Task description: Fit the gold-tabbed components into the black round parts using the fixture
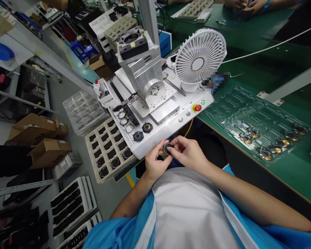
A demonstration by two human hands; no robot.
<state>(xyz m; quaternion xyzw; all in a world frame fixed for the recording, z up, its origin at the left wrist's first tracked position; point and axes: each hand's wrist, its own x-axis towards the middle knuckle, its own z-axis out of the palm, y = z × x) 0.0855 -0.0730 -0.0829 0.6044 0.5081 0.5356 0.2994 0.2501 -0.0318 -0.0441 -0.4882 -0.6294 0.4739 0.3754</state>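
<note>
A small round black part (167, 149) is held between my two hands, in front of the white machine's front edge. My left hand (155, 159) grips it from the left with thumb and fingers. From the right, my right hand (188, 151) pinches the same part with its fingertips. Two similar round black parts, one (138, 136) with a green spot and one (147, 127) with a yellowish mark, lie on the machine's white top (166, 129). Several thin rings (123, 121) lie to their left, beside a black strip (130, 115).
A beige tray (94, 166) with round parts stands left of the machine. Behind are a metal fixture (150, 79) and a white fan (197, 63). A red button (197, 108) sits on the front panel. Right, a clear tray (230, 119) holds several parts. Another person's hands (251, 6) show at top right.
</note>
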